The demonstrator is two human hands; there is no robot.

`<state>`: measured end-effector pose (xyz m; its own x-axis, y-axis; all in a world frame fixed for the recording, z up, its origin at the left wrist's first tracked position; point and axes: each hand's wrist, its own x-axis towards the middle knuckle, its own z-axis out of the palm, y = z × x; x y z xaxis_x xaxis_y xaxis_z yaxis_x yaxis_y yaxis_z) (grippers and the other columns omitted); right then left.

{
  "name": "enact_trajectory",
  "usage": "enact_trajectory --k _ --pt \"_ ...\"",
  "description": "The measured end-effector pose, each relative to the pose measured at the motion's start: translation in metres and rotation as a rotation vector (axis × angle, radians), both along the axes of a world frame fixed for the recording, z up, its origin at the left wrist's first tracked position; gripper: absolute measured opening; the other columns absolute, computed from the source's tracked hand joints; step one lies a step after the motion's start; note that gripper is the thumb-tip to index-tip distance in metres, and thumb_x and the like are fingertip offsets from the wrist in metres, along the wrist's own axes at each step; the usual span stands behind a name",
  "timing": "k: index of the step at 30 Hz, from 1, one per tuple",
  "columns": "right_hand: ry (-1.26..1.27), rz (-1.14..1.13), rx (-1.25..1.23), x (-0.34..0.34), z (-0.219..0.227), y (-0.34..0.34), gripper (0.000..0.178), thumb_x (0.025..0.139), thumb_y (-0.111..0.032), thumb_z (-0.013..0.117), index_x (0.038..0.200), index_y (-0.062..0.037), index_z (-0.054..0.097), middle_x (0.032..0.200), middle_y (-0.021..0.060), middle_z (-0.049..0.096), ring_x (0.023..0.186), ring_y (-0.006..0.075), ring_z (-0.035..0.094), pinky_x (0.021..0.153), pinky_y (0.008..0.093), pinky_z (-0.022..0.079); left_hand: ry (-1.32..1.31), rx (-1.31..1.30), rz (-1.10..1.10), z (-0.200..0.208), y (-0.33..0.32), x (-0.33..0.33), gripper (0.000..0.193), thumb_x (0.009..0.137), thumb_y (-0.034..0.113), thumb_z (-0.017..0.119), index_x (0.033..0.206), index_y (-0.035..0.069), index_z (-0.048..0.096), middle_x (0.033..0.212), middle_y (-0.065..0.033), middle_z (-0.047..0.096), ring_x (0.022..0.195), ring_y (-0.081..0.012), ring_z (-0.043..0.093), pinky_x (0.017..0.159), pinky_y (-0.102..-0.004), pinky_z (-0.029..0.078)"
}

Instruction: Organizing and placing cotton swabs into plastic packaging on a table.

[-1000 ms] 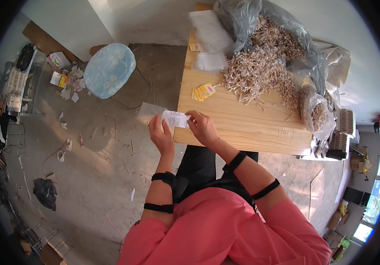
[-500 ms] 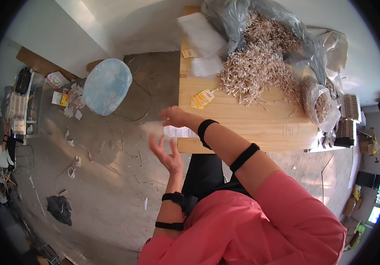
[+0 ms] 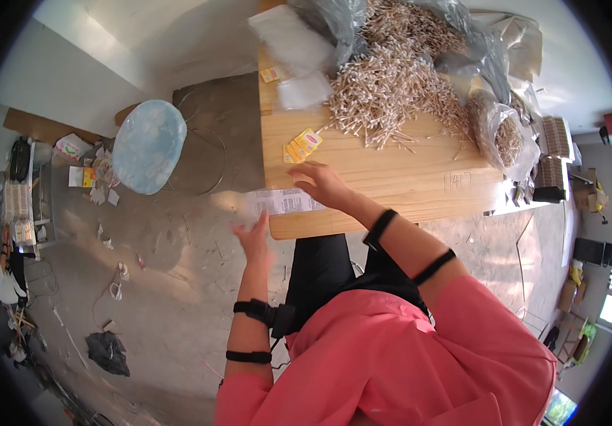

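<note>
A flat, whitish printed packet or sheet (image 3: 290, 201) lies at the near left corner of the wooden table (image 3: 391, 202), its left end sticking out past the edge. My left hand (image 3: 254, 238) is beside that overhanging end, fingers apart and somewhat blurred; whether a fingertip touches it, I cannot tell. Over the table, just above the packet's right part, my right hand (image 3: 322, 186) is held with loosely bent, separated fingers and nothing visible in them. Beyond it lie several small yellow cards (image 3: 301, 145). A large heap of cotton swabs (image 3: 391, 89) covers the table's far part.
Grey plastic sheeting (image 3: 487, 50) surrounds the heap, with a clear bag of swabs (image 3: 508, 138) to its right. Clear plastic bags (image 3: 304, 91) lie at the far left corner. A blue-topped stool (image 3: 149, 145) stands left. Across the room is another person (image 3: 6, 284).
My right hand has moved right, from beyond the table's left edge to over the tabletop. My left hand has lowered slightly beside the packet. The whole view has shifted a little.
</note>
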<state>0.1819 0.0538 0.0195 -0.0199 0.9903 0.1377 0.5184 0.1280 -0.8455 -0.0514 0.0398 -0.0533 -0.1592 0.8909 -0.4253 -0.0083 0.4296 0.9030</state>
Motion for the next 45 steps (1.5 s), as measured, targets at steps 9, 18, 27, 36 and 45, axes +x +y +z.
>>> enact_trajectory --k 9,18,27,36,45 --pt "0.007 -0.328 -0.159 0.055 -0.004 -0.148 0.011 0.091 -0.009 0.062 0.097 -0.0032 0.069 0.092 0.015 0.068 0.085 0.0339 0.067 0.076 0.0389 0.053 0.768 0.81 -1.006 0.077 0.06 0.023 0.09 0.069 0.012 0.083 0.147 0.009 0.037 0.131 -0.0064 0.059 0.136 -0.0287 0.039 0.118 -0.0544 0.017" --pt "-0.116 -0.62 0.09 0.101 -0.012 -0.134 0.008 0.087 -0.008 0.066 0.094 -0.0045 0.068 0.089 0.014 0.064 0.076 0.0347 0.065 0.065 0.0408 0.051 0.815 0.916 -0.889 0.077 0.039 0.03 0.079 0.074 0.008 0.078 0.144 0.008 0.04 0.132 -0.011 0.058 0.13 -0.0349 0.046 0.115 -0.0567 0.02" --pt "-0.428 -0.75 0.085 0.214 -0.027 -0.096 0.018 0.087 -0.017 0.066 0.105 -0.0133 0.065 0.103 0.0093 0.062 0.087 0.0348 0.065 0.073 0.0446 0.054 0.622 0.977 -1.024 0.078 -0.044 0.13 0.029 0.088 0.011 0.065 0.116 0.003 0.064 0.128 -0.0111 0.058 0.126 -0.0338 0.048 0.108 -0.0468 0.036" --pt "-0.289 -0.462 -0.048 0.136 -0.029 -0.111 0.011 0.088 -0.019 0.064 0.097 -0.0134 0.066 0.099 0.0072 0.06 0.085 0.0322 0.066 0.069 0.0428 0.054 0.671 0.88 -1.002 0.061 -0.057 0.181 0.037 0.089 0.01 0.063 0.124 0.004 0.057 0.136 -0.0129 0.051 0.123 -0.0359 0.049 0.103 -0.0477 0.04" --pt "-0.234 -0.69 -0.059 0.151 -0.022 -0.129 0.007 0.084 -0.016 0.067 0.088 -0.0109 0.069 0.103 0.0069 0.062 0.085 0.0303 0.066 0.069 0.0411 0.054 0.759 0.839 -0.741 0.059 -0.018 0.206 0.029 0.085 0.005 0.066 0.113 0.007 0.059 0.114 -0.0106 0.056 0.107 -0.0335 0.056 0.088 -0.0457 0.046"
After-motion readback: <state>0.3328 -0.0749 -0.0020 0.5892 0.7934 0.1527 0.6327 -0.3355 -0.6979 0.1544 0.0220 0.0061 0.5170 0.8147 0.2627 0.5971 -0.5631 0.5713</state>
